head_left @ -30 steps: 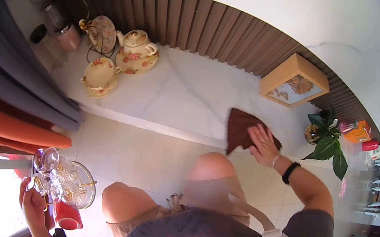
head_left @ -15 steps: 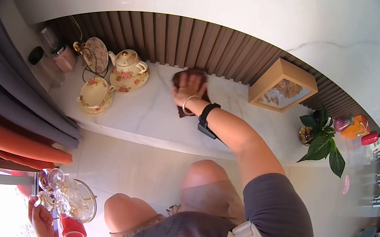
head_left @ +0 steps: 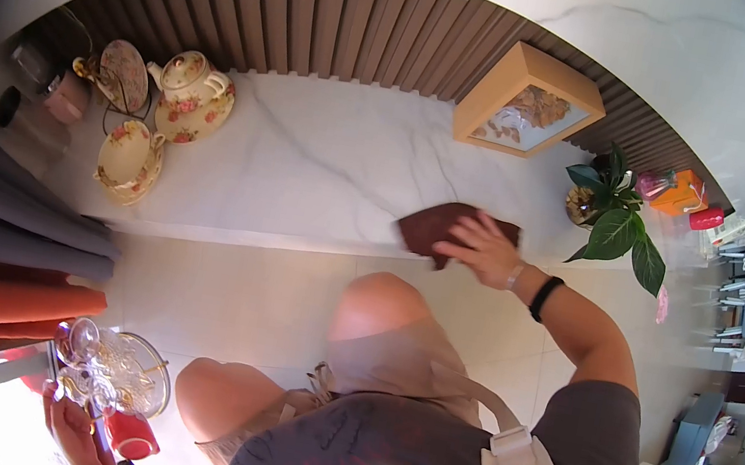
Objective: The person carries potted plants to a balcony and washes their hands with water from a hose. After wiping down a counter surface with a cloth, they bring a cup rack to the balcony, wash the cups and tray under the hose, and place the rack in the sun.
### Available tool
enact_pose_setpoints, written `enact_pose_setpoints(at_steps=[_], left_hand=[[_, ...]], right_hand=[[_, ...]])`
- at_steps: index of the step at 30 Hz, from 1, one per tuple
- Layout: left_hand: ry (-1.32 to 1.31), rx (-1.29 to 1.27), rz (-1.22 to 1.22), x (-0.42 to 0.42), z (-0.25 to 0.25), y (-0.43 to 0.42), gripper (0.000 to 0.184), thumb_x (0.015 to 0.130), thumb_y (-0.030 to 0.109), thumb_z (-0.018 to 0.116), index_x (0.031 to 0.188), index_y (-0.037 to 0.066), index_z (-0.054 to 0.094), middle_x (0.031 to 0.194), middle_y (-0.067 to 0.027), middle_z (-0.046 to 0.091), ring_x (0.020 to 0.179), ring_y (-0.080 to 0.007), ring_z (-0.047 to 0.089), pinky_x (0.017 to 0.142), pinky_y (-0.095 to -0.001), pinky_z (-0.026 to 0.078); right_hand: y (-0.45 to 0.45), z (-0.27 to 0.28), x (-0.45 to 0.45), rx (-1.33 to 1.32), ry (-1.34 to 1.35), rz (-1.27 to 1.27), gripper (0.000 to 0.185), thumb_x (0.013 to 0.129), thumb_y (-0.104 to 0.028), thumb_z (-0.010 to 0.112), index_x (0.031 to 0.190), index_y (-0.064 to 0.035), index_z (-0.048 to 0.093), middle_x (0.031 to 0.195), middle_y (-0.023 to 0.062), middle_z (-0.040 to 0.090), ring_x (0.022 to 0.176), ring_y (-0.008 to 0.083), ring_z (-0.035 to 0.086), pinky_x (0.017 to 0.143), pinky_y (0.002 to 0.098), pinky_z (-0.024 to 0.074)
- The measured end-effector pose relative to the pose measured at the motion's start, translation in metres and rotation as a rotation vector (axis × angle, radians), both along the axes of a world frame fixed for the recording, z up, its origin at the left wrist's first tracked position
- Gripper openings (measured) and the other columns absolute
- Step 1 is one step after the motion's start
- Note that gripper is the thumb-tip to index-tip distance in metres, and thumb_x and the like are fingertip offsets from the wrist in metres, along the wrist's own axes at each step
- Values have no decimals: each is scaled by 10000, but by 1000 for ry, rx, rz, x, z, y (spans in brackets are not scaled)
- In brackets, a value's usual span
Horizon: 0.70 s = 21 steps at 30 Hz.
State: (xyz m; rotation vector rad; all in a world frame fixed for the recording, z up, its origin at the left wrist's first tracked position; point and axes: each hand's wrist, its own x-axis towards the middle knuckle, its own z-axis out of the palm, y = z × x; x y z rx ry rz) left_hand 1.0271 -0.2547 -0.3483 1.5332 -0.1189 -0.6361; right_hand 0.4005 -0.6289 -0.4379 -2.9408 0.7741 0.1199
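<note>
On the white marble-look counter (head_left: 303,175) lies a dark brown cloth (head_left: 433,225), close to the front edge. My right hand (head_left: 486,250) rests on it, fingers spread and stretched out over the fabric. My left hand (head_left: 71,431) is low at the left, its fingers partly curled beside a group of clear stemmed glasses (head_left: 81,370) on a round gold-rimmed stand (head_left: 163,385). Whatever those fingers hold, if anything, is hard to make out. A red cup-like object (head_left: 132,436) is close by that hand.
At the counter's left are a floral teapot (head_left: 185,78), a cup (head_left: 129,155), a decorated plate (head_left: 124,74) and a clear jar (head_left: 37,129). A wooden display frame (head_left: 492,94) and a leafy plant (head_left: 617,231) stand to the right. Grey curtains (head_left: 1,192) hang at left.
My right hand and the cloth have moved from near the slatted back panel to the right and toward the front edge. The camera's view has shifted. My left hand stays by the glasses.
</note>
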Motion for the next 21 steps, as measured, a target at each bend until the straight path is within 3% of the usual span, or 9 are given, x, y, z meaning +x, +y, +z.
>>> enact_pose_setpoints(at_steps=[2,4,6,8,12,14,17,19,21], left_hand=[[40,-35,4,9,-6,4,225,893,92,447,1112,78,497,529,73,237,431,-13,221,365,-182,191],[70,-53,-42,11,-5,0,224,892,88,448,1110,73,495,528,73,232,431,-13,220,362,-184,186],[32,-67,-50,9,-7,-3,176,882,73,451,1050,73,505,523,72,234,429,-14,215,365,-189,165],[62,-74,-81,6,-1,-8,153,875,62,442,1014,72,503,519,69,236,428,-17,213,368,-193,163],[51,-77,-99,-8,8,-17,144,868,57,438,999,71,496,520,66,245,431,-20,217,372,-193,171],[47,-92,-51,-13,9,-15,144,857,43,429,979,84,495,513,65,244,424,-19,212,368,-189,173],[36,-96,-70,-20,13,-13,163,833,9,401,937,103,485,497,65,257,404,-14,198,353,-184,168],[27,-107,-74,-23,16,-11,175,832,7,408,947,103,498,499,68,265,403,-15,207,351,-184,169],[31,-77,-33,-20,11,-8,183,832,15,419,952,105,524,499,69,267,399,-17,216,345,-186,171]], right_hand=[[13,4,-45,14,94,-288,691,744,-103,597,1370,-255,345,1336,129,399,1304,337,278,1093,512,123],[19,-6,-48,-30,-78,-485,659,787,-147,545,1394,-232,303,1358,162,365,1306,371,256,1086,525,99],[15,-19,-5,-55,-193,-563,604,852,-227,454,1418,-226,243,1382,181,329,1321,389,214,1075,542,70],[-7,-23,53,9,-197,-827,577,904,-350,352,1436,-223,171,1418,180,281,1347,371,162,1069,548,54],[-102,-32,189,241,-325,-621,612,924,-452,266,1447,-251,21,1494,123,123,1382,320,60,1078,524,27],[-154,-68,268,344,-700,-354,602,929,-455,236,1447,-247,12,1501,112,98,1386,300,50,1086,506,20],[-151,-26,357,309,-589,-347,576,935,-418,242,1449,-240,53,1507,92,81,1391,276,31,1092,495,22],[-150,-13,381,134,-95,-328,550,936,-376,261,1445,-224,116,1509,79,71,1392,264,14,1092,501,22],[-150,-13,382,142,-57,-341,535,930,-356,297,1430,-205,184,1507,76,86,1392,262,-3,1090,514,17]])
